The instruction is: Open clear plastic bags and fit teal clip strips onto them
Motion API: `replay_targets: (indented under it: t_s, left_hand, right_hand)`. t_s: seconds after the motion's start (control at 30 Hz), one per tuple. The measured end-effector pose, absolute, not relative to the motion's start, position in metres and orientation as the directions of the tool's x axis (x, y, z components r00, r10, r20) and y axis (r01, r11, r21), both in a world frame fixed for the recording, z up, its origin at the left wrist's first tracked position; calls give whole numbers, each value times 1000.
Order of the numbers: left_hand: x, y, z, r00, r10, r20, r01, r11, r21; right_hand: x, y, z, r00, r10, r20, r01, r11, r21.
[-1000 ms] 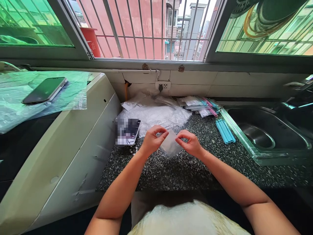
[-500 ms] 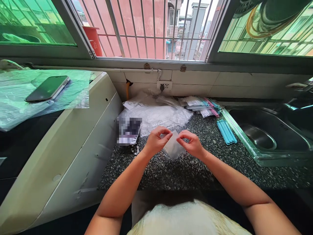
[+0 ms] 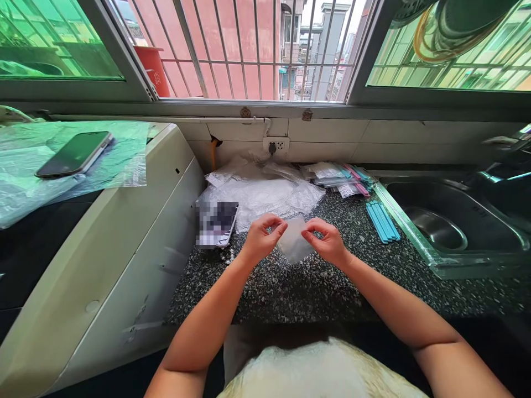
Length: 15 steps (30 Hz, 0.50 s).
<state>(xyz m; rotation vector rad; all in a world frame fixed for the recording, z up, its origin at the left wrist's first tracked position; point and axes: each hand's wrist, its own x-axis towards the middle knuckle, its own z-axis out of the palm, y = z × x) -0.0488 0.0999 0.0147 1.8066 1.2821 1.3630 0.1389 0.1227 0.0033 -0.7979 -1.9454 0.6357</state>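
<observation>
Between my two hands hangs a small translucent plastic bag (image 3: pixel 295 246), held above the speckled dark countertop (image 3: pixel 290 301). My left hand (image 3: pixel 264 236) pinches its left edge with thumb and forefinger. On the opposite edge, my right hand (image 3: pixel 326 240) has its thumb and forefinger closed in the same way. Just beyond the hands lies a heap of clear plastic bags (image 3: pixel 265 190). A phone-like device (image 3: pixel 222 224) with a blurred-out screen rests left of my left hand. To the right is a small row of light-blue strips (image 3: pixel 381 222).
Packed bags with blue and pink pieces (image 3: pixel 342 178) lie at the back near the sink (image 3: pixel 440 265). At left a pale appliance (image 3: pixel 136 221) rises beside the counter, with a phone (image 3: pixel 74 153) on plastic film above. A socket (image 3: pixel 277 145) sits on the back wall.
My hands have drawn slightly apart, and the bag between them now looks flatter and wider. The whole view has shifted a little.
</observation>
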Motion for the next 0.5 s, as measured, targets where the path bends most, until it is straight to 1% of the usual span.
replay_targets:
  t_s: [0.13, 0.3, 0.5]
  left_hand:
    - [-47, 99, 15, 75, 898, 434, 371, -429, 823]
    - [-44, 98, 13, 126, 892, 434, 376, -448, 811]
    - [-42, 96, 13, 133, 888, 439, 374, -455, 808]
  right_hand:
    - [140, 123, 5, -383, 754, 534, 262, 643, -720]
    - [142, 124, 10, -316, 789, 527, 255, 606, -754]
    - [140, 123, 12, -291, 775, 561, 232, 627, -744]
